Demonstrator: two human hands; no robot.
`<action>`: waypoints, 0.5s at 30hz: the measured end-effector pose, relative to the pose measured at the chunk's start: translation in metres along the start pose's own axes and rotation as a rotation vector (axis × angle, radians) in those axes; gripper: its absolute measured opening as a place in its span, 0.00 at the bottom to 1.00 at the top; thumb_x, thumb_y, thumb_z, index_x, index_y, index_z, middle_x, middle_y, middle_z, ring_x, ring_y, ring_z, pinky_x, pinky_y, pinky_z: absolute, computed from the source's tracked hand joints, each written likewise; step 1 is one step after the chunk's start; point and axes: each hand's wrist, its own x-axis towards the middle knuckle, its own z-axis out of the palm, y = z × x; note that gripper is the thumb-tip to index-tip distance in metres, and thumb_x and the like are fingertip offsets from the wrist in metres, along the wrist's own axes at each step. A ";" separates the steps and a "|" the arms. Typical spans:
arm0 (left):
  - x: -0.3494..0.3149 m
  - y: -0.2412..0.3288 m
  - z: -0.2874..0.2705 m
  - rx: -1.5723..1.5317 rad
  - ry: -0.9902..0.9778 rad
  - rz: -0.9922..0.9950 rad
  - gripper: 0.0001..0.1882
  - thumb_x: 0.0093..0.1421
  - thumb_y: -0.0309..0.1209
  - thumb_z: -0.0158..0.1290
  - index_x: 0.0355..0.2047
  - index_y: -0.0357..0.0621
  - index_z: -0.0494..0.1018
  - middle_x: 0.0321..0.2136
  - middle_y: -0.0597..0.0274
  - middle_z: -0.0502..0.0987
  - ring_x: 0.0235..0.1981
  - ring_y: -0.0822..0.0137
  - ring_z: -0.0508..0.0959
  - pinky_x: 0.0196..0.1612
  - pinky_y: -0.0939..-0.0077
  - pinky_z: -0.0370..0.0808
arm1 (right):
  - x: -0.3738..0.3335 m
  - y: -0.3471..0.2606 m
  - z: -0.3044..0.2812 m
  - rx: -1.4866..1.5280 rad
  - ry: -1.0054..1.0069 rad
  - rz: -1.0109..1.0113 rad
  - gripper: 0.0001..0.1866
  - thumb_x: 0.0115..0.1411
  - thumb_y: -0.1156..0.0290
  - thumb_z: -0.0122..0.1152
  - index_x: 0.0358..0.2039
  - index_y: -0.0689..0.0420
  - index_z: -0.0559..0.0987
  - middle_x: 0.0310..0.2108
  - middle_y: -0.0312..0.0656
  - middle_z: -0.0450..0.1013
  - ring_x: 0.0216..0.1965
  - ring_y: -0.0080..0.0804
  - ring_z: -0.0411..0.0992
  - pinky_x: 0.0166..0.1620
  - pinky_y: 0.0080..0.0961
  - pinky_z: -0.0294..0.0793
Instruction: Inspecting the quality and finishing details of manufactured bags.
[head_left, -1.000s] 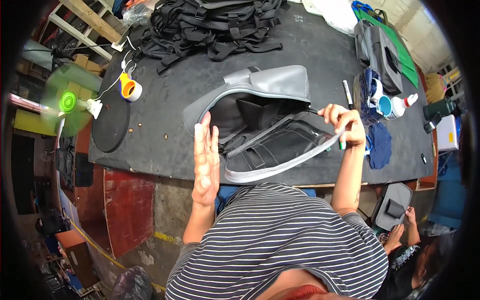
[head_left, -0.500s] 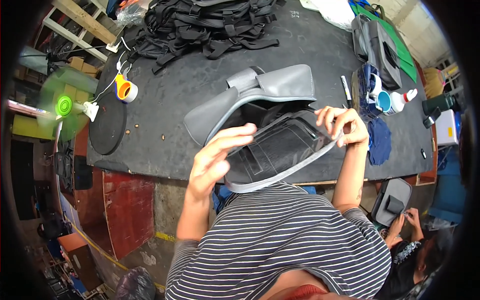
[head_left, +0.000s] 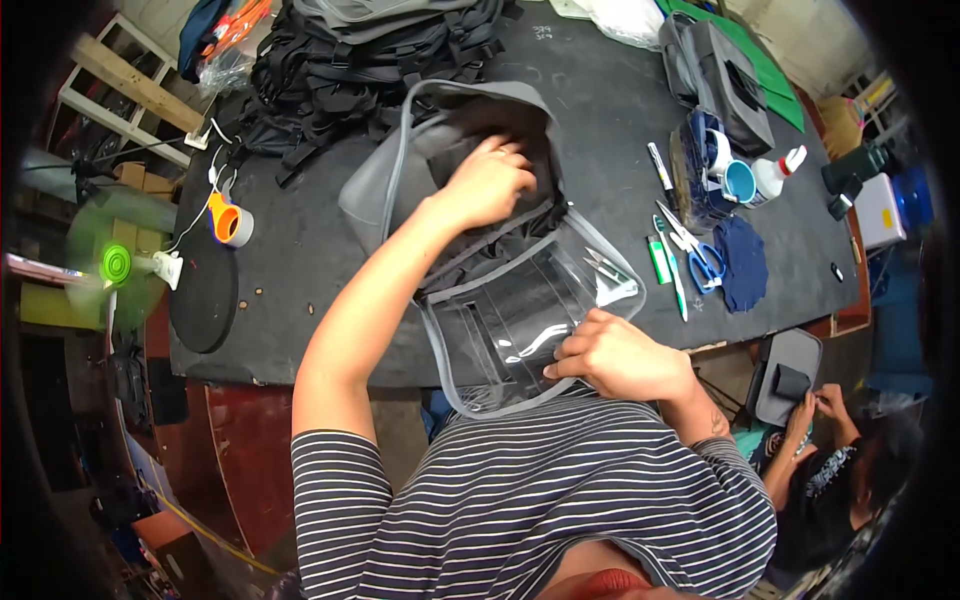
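Observation:
A grey bag (head_left: 375, 185) lies unzipped on the table, its mouth toward me. Its front flap, with a clear plastic pocket (head_left: 510, 330) and grey edging, is folded down toward my body. My left hand (head_left: 490, 185) reaches into the bag's dark inside, fingers loosely bent and apart, with nothing seen in them. My right hand (head_left: 620, 355) is closed at the flap's near right edge, fingertips on the clear plastic. To the right of the flap lie blue-handled scissors (head_left: 707, 265), a green-and-white toothbrush (head_left: 672, 270) and a marker (head_left: 660, 167).
Black strapped bags (head_left: 370, 90) are piled at the back left. An orange-and-white tape roll (head_left: 230, 220) and a spinning fan (head_left: 116, 264) are at left. At right are a dark blue cloth (head_left: 743, 265), a white bottle (head_left: 775, 178) and another grey bag (head_left: 730, 90). Another person (head_left: 810, 430) handles a grey bag.
The bag's top has been lifted back and its mouth gapes wider. My left hand has moved from the flap's left side into the bag. My right hand has come down along the flap's edge.

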 end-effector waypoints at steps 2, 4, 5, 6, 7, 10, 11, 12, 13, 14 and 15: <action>0.000 -0.007 0.008 0.084 -0.031 0.000 0.13 0.46 0.25 0.56 0.34 0.49 0.78 0.46 0.58 0.75 0.61 0.53 0.63 0.65 0.52 0.49 | -0.006 0.007 0.002 0.043 0.020 0.028 0.18 0.43 0.77 0.57 0.36 0.51 0.82 0.30 0.34 0.75 0.35 0.33 0.71 0.44 0.28 0.65; 0.004 0.009 0.016 0.197 -0.091 -0.009 0.14 0.46 0.28 0.57 0.36 0.53 0.79 0.49 0.51 0.71 0.62 0.43 0.58 0.65 0.42 0.42 | -0.007 0.011 0.002 0.081 0.097 0.031 0.17 0.43 0.77 0.57 0.36 0.51 0.82 0.30 0.34 0.75 0.34 0.34 0.71 0.44 0.29 0.65; 0.005 0.021 0.021 0.280 -0.105 -0.019 0.14 0.46 0.29 0.57 0.37 0.54 0.79 0.51 0.48 0.70 0.62 0.40 0.56 0.65 0.39 0.40 | -0.007 0.011 0.002 0.091 0.086 0.049 0.18 0.43 0.78 0.56 0.36 0.51 0.82 0.30 0.34 0.75 0.35 0.34 0.71 0.45 0.29 0.65; 0.006 0.028 0.025 0.268 -0.115 -0.042 0.13 0.46 0.31 0.58 0.35 0.56 0.81 0.54 0.44 0.67 0.63 0.36 0.51 0.65 0.37 0.36 | -0.006 0.012 0.002 0.096 0.087 0.048 0.18 0.43 0.78 0.56 0.36 0.51 0.82 0.30 0.34 0.75 0.35 0.34 0.71 0.45 0.29 0.65; 0.006 0.033 0.029 0.228 -0.129 -0.056 0.12 0.45 0.32 0.59 0.33 0.57 0.81 0.55 0.44 0.65 0.64 0.36 0.50 0.65 0.37 0.36 | -0.006 0.012 0.001 0.102 0.081 0.049 0.18 0.43 0.78 0.56 0.36 0.51 0.82 0.31 0.34 0.75 0.35 0.34 0.71 0.45 0.29 0.65; 0.001 0.032 0.035 0.040 -0.117 -0.030 0.11 0.42 0.32 0.61 0.30 0.60 0.83 0.59 0.46 0.61 0.66 0.39 0.44 0.66 0.38 0.33 | -0.007 0.012 -0.002 0.101 0.065 0.064 0.18 0.43 0.78 0.56 0.37 0.50 0.82 0.32 0.34 0.76 0.36 0.34 0.71 0.45 0.29 0.65; -0.003 0.031 0.038 -0.002 -0.118 -0.025 0.12 0.40 0.32 0.63 0.29 0.60 0.83 0.59 0.47 0.60 0.66 0.39 0.42 0.66 0.39 0.32 | -0.008 0.012 -0.003 0.092 0.053 0.073 0.18 0.44 0.78 0.56 0.37 0.50 0.82 0.32 0.34 0.76 0.36 0.34 0.71 0.45 0.29 0.65; -0.006 0.030 0.040 -0.043 -0.119 -0.023 0.13 0.39 0.32 0.64 0.29 0.61 0.83 0.60 0.48 0.59 0.67 0.40 0.40 0.66 0.39 0.32 | -0.008 0.012 -0.003 0.092 0.055 0.075 0.18 0.44 0.78 0.56 0.37 0.50 0.82 0.32 0.34 0.76 0.36 0.34 0.71 0.45 0.29 0.65; -0.009 0.030 0.042 -0.077 -0.117 -0.037 0.14 0.36 0.32 0.66 0.28 0.62 0.84 0.62 0.48 0.57 0.67 0.42 0.37 0.66 0.40 0.30 | -0.008 0.013 -0.003 0.095 0.062 0.074 0.19 0.43 0.78 0.56 0.37 0.50 0.82 0.33 0.34 0.76 0.37 0.33 0.71 0.45 0.29 0.65; -0.009 0.030 0.044 -0.076 -0.117 -0.035 0.14 0.36 0.32 0.66 0.28 0.62 0.84 0.62 0.48 0.57 0.67 0.42 0.37 0.66 0.40 0.30 | -0.008 0.013 -0.003 0.097 0.069 0.074 0.19 0.43 0.79 0.56 0.38 0.50 0.82 0.33 0.33 0.76 0.37 0.33 0.71 0.46 0.29 0.65; -0.010 0.030 0.045 -0.104 -0.095 -0.034 0.14 0.35 0.33 0.66 0.27 0.61 0.83 0.62 0.47 0.56 0.67 0.42 0.36 0.66 0.39 0.30 | -0.007 0.013 -0.002 0.096 0.072 0.073 0.19 0.43 0.79 0.56 0.38 0.50 0.82 0.33 0.33 0.76 0.37 0.33 0.71 0.46 0.29 0.65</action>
